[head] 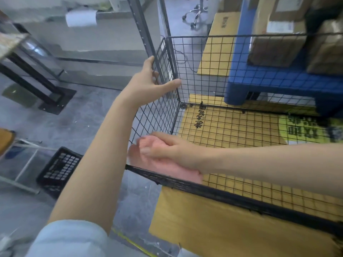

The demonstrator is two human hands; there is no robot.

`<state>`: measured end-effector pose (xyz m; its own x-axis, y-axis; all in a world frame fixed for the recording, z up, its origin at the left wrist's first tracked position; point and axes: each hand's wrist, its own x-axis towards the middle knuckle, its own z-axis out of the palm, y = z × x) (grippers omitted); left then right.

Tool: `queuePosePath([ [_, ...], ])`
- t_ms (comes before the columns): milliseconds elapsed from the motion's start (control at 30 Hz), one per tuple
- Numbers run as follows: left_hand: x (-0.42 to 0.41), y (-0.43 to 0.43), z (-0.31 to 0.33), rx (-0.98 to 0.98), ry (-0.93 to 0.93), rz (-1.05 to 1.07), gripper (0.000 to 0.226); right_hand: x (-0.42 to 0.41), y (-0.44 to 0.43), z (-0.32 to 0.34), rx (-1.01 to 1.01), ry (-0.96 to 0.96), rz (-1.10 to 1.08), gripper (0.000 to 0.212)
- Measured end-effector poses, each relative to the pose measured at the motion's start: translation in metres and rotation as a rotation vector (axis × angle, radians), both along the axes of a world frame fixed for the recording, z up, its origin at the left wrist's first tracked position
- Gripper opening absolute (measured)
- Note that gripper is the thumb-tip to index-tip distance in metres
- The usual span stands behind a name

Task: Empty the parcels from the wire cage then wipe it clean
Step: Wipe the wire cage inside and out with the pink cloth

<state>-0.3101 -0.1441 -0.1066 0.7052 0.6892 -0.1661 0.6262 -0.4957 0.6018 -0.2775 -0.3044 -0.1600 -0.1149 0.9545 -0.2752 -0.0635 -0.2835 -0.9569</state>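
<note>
The black wire cage (pixel 232 60) stands open-topped on flattened yellow cardboard (pixel 213 229), and no parcel shows inside it. My left hand (pixel 150 80) grips the top of the cage's left wall near the far corner, thumb inside the mesh. My right hand (pixel 167 151) reaches in from the right and presses a pink cloth (pixel 172 169) against the lower part of that left wall, by the near corner. The cloth looks blurred.
A blue plastic pallet (pixel 278 84) with several brown parcels (pixel 274 47) stands just behind the cage. A black plastic crate (pixel 59 169) lies on the grey floor at the left. A metal rack post (pixel 143 28) rises beside the cage's far left corner. A table leg (pixel 31 80) is at far left.
</note>
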Motion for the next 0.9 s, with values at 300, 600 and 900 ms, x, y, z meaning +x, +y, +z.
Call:
queuePosePath([
  [300,0.003,-0.008,0.0,0.144,0.099,0.021,0.109,0.083,-0.059,-0.049,-0.292,-0.329,0.031,0.032],
  [600,0.002,-0.017,0.001,0.287,0.189,0.052,0.106,0.088,-0.119,-0.098,-0.439,-0.43,0.288,0.037],
  [900,0.004,-0.024,-0.006,0.396,0.297,0.112,0.113,0.072,-0.105,-0.121,-0.441,-0.399,0.269,0.04],
])
